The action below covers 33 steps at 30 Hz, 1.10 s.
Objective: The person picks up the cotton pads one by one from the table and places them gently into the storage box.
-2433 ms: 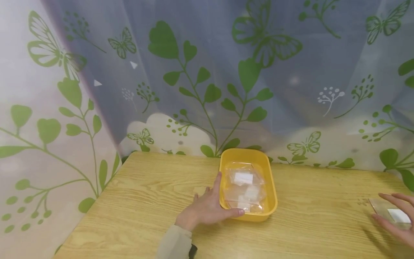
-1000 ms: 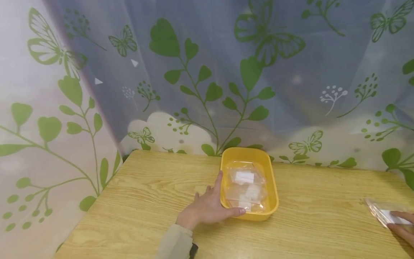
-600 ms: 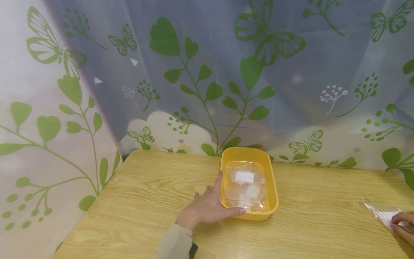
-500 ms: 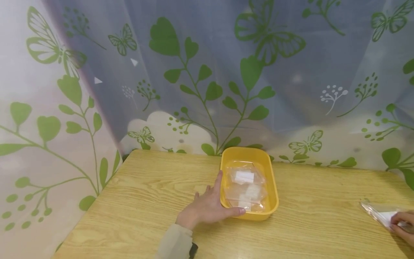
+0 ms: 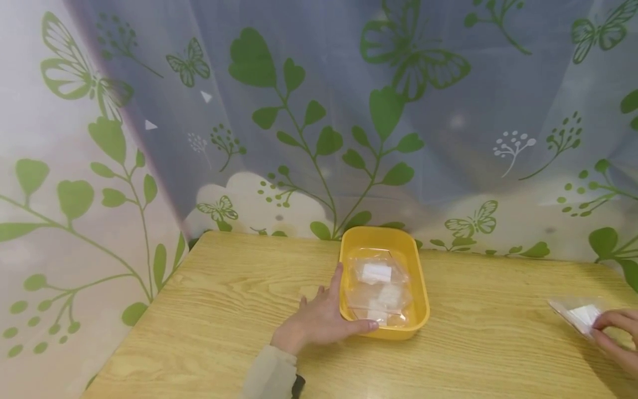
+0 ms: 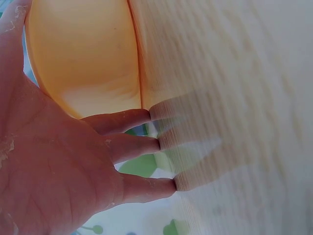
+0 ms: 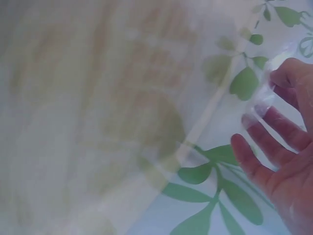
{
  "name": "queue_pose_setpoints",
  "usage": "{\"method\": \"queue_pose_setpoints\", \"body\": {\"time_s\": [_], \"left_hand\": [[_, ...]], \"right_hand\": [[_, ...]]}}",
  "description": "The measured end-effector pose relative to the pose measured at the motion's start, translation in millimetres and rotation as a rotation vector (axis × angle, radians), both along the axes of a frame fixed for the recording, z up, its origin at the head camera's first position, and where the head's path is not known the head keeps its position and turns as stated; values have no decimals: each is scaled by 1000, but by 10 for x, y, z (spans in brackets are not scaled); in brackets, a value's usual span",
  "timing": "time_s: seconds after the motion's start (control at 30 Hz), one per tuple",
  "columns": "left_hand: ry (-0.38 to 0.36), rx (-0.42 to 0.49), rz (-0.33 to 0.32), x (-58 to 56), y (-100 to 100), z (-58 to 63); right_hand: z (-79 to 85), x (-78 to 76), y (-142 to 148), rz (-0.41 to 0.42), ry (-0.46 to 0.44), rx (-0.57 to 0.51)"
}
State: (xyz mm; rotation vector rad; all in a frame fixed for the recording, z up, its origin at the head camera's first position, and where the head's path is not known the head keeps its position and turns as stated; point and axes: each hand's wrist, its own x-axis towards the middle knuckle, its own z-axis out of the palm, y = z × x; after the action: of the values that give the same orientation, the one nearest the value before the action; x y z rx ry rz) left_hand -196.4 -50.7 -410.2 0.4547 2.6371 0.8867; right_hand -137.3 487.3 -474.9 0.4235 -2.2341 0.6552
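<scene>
A yellow plastic tray [image 5: 422, 299] stands on the table near the wall, with clear plastic bags [image 5: 376, 272] bearing white labels lying in it. My left hand [image 5: 314, 324] rests against its near left corner, thumb over the front rim. In the left wrist view the left hand's fingers stretch straight, fingertips at the tabletop beside the tray's wall [image 6: 88, 54]. At the far right my right hand [image 5: 618, 330] pinches a flat clear plastic bag with a white label [image 5: 583, 315] between thumb and index finger. The other right-hand fingers [image 7: 264, 142] are spread apart.
The wood-grain table [image 5: 239, 288] runs back to a hanging cloth [image 5: 319, 111] printed with green leaves and butterflies. A second, paler printed sheet [image 5: 80, 244] borders the table's left edge.
My right hand first hovers over the bag at the right, then pinches it; the bag has since lifted and shifted slightly left. My left hand and the tray have stayed in place.
</scene>
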Motion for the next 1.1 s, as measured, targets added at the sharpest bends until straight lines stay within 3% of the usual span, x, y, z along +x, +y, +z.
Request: {"method": "queue_pose_setpoints", "body": {"time_s": [0.17,0.4,0.67,1.1], "left_hand": [[0,8,1,4,-4,2],[0,10,5,0,-3,-6],[0,0,-2,1,9,3],[-5,-1,2,-1,11,2]], "right_hand": [[168,-83,-208,104,165,0],[332,-127,-363,146,244,59],[499,-58,-589,94,240,106],[631,-37,-770,-13,201,259]]}}
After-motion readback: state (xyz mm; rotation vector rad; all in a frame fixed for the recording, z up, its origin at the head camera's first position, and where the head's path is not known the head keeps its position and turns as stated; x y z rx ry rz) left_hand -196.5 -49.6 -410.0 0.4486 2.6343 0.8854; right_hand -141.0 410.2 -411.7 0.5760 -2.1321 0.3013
